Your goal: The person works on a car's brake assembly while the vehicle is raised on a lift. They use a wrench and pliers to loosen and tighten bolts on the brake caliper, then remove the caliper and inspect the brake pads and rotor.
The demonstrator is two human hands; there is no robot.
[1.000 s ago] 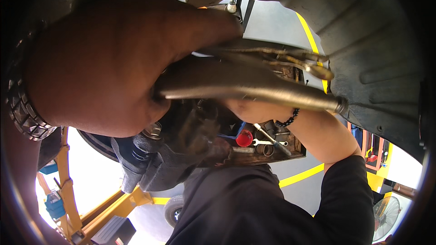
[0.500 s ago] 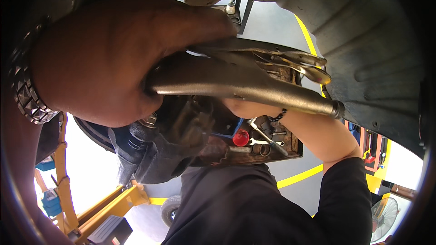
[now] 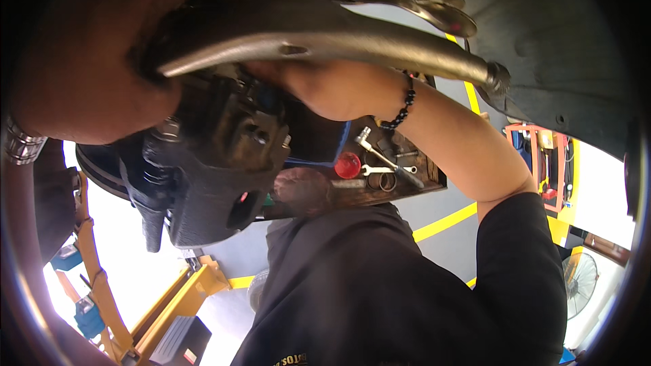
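Gripping the handles of locking pliers [image 3: 325,34], the left hand [image 3: 81,74] is clenched around them, close above a dark brake caliper [image 3: 210,176]. The right hand [image 3: 332,85] reaches in beneath the pliers; whether it grasps anything cannot be told. Behind it, a tool tray [image 3: 424,183] holds wrenches [image 3: 380,159].

You are in a vehicle repair workshop, working under a raised car. Above you curves the dark liner of a wheel arch [image 3: 542,47], and just before you hangs a grimy brake caliper [image 3: 217,169] beside the edge of a brake disc [image 3: 102,169]. A yellow lift arm [image 3: 176,305] reaches across the grey painted floor, which is marked with yellow lines [image 3: 444,222]. Near you stands a tool tray [image 3: 380,169] holding spanners [image 3: 380,156] and a red cap [image 3: 347,165]. Farther right you can see an orange tool trolley [image 3: 542,169] and a floor fan [image 3: 580,283].
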